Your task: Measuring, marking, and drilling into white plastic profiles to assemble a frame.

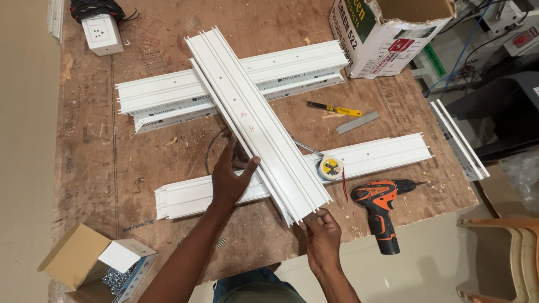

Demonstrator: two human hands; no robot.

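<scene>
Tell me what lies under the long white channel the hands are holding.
The white channel crosses over two white trunking stacks: the far stack and the near length. A tape measure sits by its edge. The wooden table directly beneath is hidden.

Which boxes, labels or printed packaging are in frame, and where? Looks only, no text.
Large carton: table's top right corner, open top, white with green lettering and a red patch.
Small box: bottom left corner, open, brown and white card, screws inside.
Printed strips: along the far white channels' sides, white with dark marks.
Tape measure: beside the diagonal channel, round yellow-and-black face label.
</scene>
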